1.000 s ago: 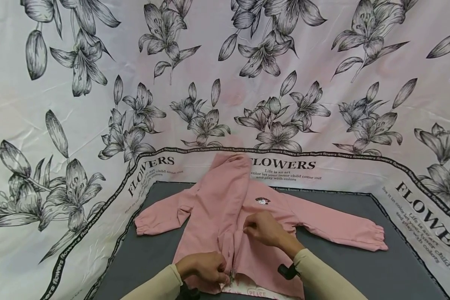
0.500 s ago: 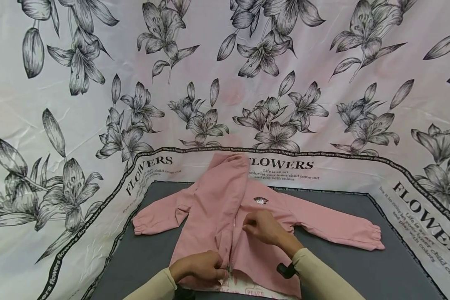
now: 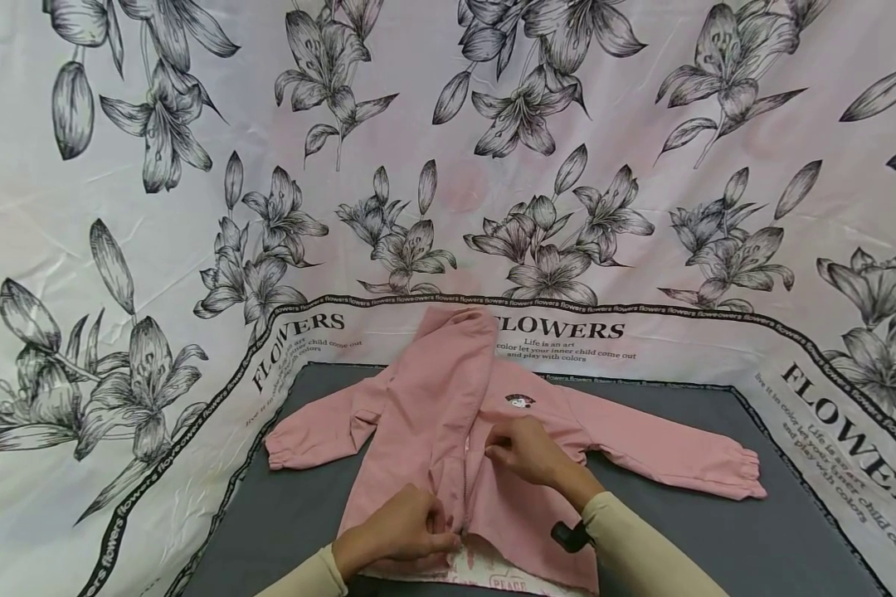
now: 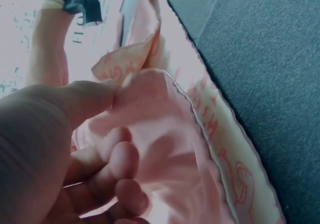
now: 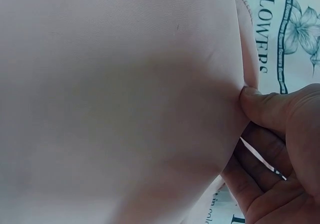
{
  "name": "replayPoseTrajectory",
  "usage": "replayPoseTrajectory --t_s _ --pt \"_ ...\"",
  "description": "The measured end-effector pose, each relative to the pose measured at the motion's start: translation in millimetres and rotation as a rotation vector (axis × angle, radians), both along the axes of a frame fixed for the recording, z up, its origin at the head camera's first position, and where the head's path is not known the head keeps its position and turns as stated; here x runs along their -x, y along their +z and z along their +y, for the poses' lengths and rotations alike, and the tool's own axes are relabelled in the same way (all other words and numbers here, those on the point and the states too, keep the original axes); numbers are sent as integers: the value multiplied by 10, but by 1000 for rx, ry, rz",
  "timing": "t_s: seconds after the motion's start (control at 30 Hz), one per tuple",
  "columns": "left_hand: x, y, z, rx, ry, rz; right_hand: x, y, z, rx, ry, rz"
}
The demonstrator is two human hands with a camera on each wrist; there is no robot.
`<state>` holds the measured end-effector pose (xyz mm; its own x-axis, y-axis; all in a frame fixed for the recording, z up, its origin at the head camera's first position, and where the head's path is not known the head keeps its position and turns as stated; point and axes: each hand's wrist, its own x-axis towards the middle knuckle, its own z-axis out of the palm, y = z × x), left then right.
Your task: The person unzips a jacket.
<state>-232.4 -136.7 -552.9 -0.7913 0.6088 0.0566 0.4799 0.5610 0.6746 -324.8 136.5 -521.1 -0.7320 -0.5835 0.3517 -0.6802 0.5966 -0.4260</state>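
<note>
A pink hooded jacket lies front up, sleeves spread to both sides, with a small cartoon patch on the chest. My left hand pinches the front edge by the hem, beside the lower end of the zipper. In the left wrist view, thumb and forefinger grip the raised pink cloth, and the printed cream lining shows beneath it. Higher up, my right hand pinches the other front panel. That panel is stretched taut from the thumb in the right wrist view.
The jacket lies on a dark grey mat. Behind and at the sides hangs a white cloth printed with lilies. The hood reaches past the mat's far edge. A black wrist camera sits under the right forearm.
My left hand has moved slightly up and toward the zipper, and the front edge it pinches has shifted with it. My right hand keeps its hold in nearly the same place.
</note>
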Motion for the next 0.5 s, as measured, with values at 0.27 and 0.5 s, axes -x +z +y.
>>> replayPoseTrajectory --t_s 0.27,0.5 --pt "-57 72 89 -59 65 140 4 -7 4 12 5 28" --pt "-130 167 206 -100 38 243 9 4 6 3 5 16"
